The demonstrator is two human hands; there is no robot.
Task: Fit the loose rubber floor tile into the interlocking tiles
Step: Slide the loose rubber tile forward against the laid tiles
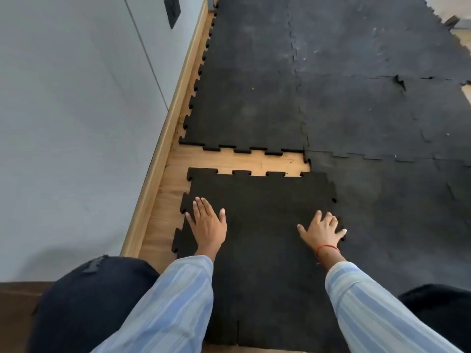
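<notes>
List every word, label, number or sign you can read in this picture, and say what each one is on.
None: no readable text anywhere in the view.
The loose rubber tile and the laid interlocking tiles carry only pale scuffs, no print.
The dark wall plate shows no lettering that can be made out.
The striped sleeves and the red wrist thread bear no marking.

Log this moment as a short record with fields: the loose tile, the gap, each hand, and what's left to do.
loose tile: flat on the floor, not yet locked in
gap: strip of bare wood between its far teeth and the laid tiles
right edge: overlapping the neighbouring tile
left hand: flat on tile, near left edge
right hand: flat on tile, at right edge
remaining: slide forward, mesh teeth
</notes>
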